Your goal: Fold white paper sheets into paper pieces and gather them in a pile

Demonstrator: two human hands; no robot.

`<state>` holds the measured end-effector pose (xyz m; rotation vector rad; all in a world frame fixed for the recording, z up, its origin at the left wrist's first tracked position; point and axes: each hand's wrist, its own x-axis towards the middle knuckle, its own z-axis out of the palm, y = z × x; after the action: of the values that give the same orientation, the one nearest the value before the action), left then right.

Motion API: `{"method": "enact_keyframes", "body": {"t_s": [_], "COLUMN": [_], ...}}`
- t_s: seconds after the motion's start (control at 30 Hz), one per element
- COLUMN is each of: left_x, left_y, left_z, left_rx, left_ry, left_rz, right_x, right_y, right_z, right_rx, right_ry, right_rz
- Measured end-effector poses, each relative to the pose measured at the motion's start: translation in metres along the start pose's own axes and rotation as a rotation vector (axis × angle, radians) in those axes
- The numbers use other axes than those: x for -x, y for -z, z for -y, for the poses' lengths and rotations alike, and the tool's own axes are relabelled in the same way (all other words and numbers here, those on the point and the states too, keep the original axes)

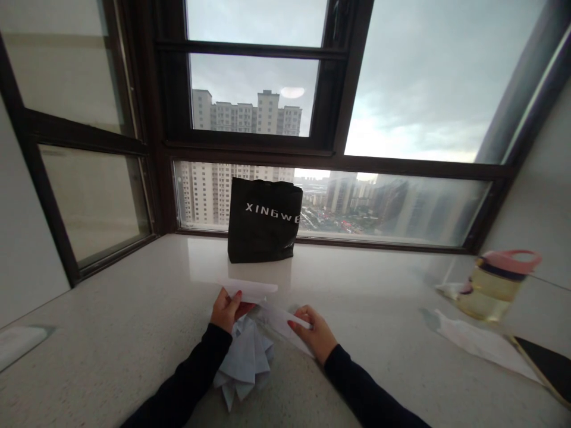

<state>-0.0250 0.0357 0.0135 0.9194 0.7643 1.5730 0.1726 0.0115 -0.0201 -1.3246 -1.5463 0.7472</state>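
Note:
A white sheet of paper (256,289), folded or rolled along its length, is pinched in my left hand (225,308) between thumb and fingers. My right hand (316,333) grips another stretch of white paper (280,318) that slants down to the right. The two stretches meet between my hands; whether they are one piece I cannot tell. Just below, on the white speckled counter (366,368), lies a pile of pointed folded paper pieces (247,359), fanned over one another. My left hand and its dark sleeve partly cover the pile's upper left side.
A black paper bag (265,223) with white lettering stands at the back by the window. On the right are a bottle with a pink lid (495,285), a crumpled white tissue (482,342) and a dark flat device (546,362). A white packet (22,342) lies far left.

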Motion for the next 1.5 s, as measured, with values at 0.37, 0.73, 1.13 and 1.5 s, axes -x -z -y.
{"method": "enact_keyframes", "body": {"t_s": [0.37, 0.73, 1.13, 1.5], "left_x": [-0.002, 0.003, 0.018, 0.029], "left_y": [-0.001, -0.005, -0.013, -0.020], "left_z": [0.004, 0.003, 0.017, 0.013], "left_rx": [-0.097, -0.099, -0.104, -0.132], "left_ry": [-0.110, -0.134, -0.128, 0.015], "left_rz": [-0.066, -0.125, -0.031, 0.042], "right_x": [0.000, 0.006, 0.005, 0.000], "right_y": [0.005, 0.001, 0.005, 0.008], "right_z": [0.012, 0.021, 0.027, 0.020], "right_rx": [-0.165, -0.388, -0.424, -0.413], "right_ry": [0.045, -0.018, 0.001, 0.010], "right_rz": [-0.045, 0.020, -0.078, -0.152]}}
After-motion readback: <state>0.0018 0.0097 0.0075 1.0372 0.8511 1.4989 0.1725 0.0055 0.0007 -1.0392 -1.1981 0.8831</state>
